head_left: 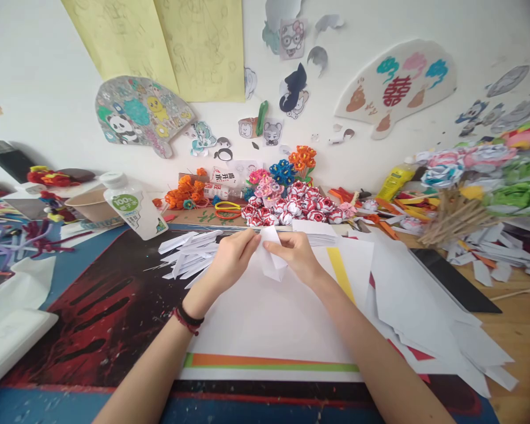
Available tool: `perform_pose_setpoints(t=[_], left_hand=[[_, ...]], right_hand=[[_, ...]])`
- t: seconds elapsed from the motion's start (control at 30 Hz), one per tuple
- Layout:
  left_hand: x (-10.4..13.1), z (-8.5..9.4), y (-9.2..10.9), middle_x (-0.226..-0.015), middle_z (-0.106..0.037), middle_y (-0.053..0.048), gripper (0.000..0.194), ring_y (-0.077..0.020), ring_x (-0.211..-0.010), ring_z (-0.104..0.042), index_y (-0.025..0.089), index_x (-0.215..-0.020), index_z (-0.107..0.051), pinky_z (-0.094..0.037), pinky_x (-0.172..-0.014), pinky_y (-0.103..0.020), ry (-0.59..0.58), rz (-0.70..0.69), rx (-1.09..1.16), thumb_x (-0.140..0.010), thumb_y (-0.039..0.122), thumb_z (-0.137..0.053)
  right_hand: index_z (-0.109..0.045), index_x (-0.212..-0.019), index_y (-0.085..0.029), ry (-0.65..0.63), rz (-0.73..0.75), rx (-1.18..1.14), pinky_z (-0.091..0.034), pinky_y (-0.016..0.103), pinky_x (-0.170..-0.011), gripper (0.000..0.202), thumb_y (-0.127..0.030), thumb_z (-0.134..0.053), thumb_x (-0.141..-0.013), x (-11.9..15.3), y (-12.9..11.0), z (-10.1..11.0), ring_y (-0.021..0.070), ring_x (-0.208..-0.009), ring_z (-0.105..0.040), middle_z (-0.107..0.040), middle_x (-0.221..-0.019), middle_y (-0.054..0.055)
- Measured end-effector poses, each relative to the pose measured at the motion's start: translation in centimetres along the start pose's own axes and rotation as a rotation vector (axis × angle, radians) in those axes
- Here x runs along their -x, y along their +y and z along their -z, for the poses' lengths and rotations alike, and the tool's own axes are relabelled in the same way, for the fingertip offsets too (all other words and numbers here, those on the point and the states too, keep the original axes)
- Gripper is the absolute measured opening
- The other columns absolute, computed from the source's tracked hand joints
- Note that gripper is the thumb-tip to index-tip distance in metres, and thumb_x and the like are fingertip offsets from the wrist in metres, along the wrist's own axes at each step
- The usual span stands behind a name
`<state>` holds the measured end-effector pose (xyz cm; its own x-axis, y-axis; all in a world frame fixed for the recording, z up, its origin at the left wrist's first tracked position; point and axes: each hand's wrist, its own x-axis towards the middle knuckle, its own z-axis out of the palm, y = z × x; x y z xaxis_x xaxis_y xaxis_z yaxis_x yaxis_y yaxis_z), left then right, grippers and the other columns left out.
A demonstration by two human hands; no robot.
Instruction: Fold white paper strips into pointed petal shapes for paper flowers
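Observation:
A small folded piece of white paper (272, 259) is held up between both hands, above a large white sheet (265, 321). My left hand (233, 259) pinches its upper left edge, with the fingers curled in. On the other side my right hand (298, 253) grips the paper with the thumb in front. Just left of my left hand lies a pile of folded white strips (189, 253). Behind my right hand is a stack of white paper pieces (314, 231). Orange and green edges show under the large sheet's near side.
Red-and-white paper flowers (291, 206) and yellow-handled scissors (228, 209) lie at the back. A white bottle (135, 206) leans at the left. Loose white sheets (428, 300) and a black flat object (453, 280) are at the right. A white box (15, 344) sits at the near left.

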<state>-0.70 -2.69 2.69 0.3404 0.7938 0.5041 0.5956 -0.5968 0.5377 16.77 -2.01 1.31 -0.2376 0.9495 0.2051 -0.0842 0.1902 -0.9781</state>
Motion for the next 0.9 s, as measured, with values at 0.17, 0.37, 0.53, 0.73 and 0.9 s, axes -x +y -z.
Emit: perform_pose_setpoints(t=[0.17,0.37,0.53,0.73,0.9], left_hand=[[-0.3,0.5,0.0,-0.081,-0.06,-0.001,0.014,-0.0139,-0.07,-0.052,0.02,-0.091,-0.057,-0.036,-0.063,-0.025,-0.045,0.021,0.089,-0.092,0.032,-0.051],[-0.4,0.5,-0.2,-0.068,-0.051,0.003,0.011,-0.011,-0.061,-0.045,0.019,-0.085,-0.058,-0.034,-0.058,-0.023,0.096,0.143,0.232,-0.084,0.028,-0.062],[-0.5,0.3,0.3,-0.07,-0.059,0.001,0.022,-0.0102,-0.059,-0.048,0.017,-0.085,-0.056,-0.035,-0.052,-0.021,0.162,0.38,0.684,-0.08,0.035,-0.066],[-0.4,-0.6,0.9,-0.076,-0.064,-0.003,0.025,-0.012,-0.063,-0.054,0.015,-0.085,-0.059,-0.038,-0.051,-0.022,0.089,0.47,0.767,-0.08,0.039,-0.064],[-0.4,-0.6,0.9,-0.073,-0.063,-0.003,0.025,-0.0104,-0.06,-0.049,0.014,-0.075,-0.064,-0.036,-0.049,-0.02,0.073,0.447,0.582,-0.079,0.038,-0.063]], right_hand=[[-0.069,-0.074,-0.012,-0.117,0.04,0.168,-0.038,0.023,-0.055,0.032,-0.044,-0.07,-0.076,-0.2,0.0,0.8,0.014,-0.063,-0.053,-0.059,-0.067,0.001],[-0.07,-0.098,-0.018,-0.011,0.099,0.181,-0.046,0.027,-0.074,0.036,-0.04,-0.076,-0.071,-0.7,-0.1,1.5,0.0198,-0.089,-0.06,-0.067,-0.097,0.005],[-0.054,-0.126,-0.023,0.149,-0.072,0.005,-0.051,0.027,-0.066,0.069,-0.041,-0.08,-0.065,-0.7,-0.4,1.3,0.017,-0.079,-0.062,-0.066,-0.104,0.007],[-0.069,-0.097,-0.012,0.025,-0.075,-0.055,-0.052,0.028,-0.065,0.042,-0.045,-0.075,-0.071,-0.5,0.2,0.4,0.0163,-0.071,-0.063,-0.07,-0.086,0.009],[-0.071,-0.079,-0.01,0.11,-0.016,-0.027,-0.052,0.028,-0.062,0.035,-0.043,-0.078,-0.069,-0.7,0.3,0.9,0.0158,-0.063,-0.062,-0.068,-0.069,0.007]])
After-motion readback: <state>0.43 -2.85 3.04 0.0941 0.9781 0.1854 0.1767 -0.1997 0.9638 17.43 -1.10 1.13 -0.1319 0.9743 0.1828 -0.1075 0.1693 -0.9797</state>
